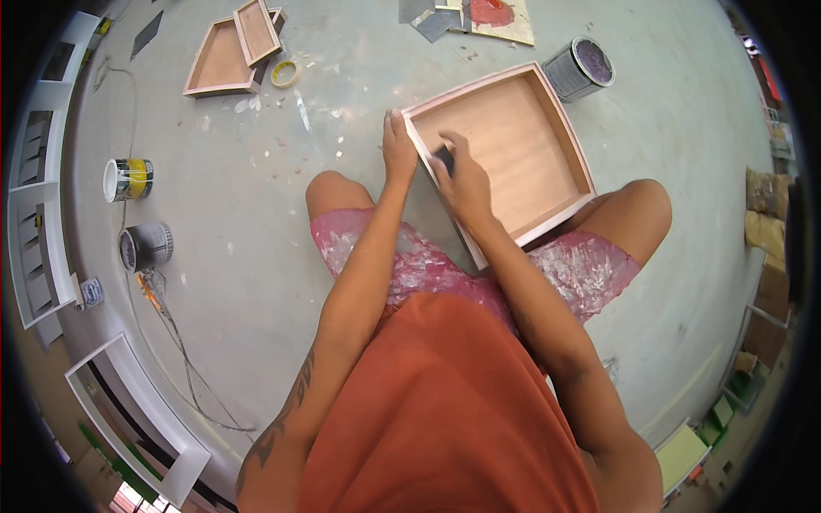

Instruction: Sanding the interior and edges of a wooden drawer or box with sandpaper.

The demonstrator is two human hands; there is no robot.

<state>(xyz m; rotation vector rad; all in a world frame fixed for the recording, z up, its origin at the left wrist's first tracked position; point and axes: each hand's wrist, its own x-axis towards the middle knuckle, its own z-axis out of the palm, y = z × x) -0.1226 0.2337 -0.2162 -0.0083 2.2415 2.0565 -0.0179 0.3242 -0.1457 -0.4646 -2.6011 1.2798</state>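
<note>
A shallow wooden drawer [518, 158] with a pale pinkish-white rim rests tilted across my folded legs, its open side facing me. My left hand [399, 152] grips the drawer's outer left side near the far corner. On the inner face of that same side is my right hand [463, 181], its fingers closed round a small black piece of what looks like sandpaper [445, 157]. The fingers partly cover this piece, and they are slightly blurred.
Beyond the drawer's far right corner stands an open paint can [581, 68]. Two smaller wooden drawers [224, 58] and a yellow tape roll [285, 73] lie far left. Two more cans [145, 246] stand left near a cable [184, 350]. White frames [128, 410] line the left edge.
</note>
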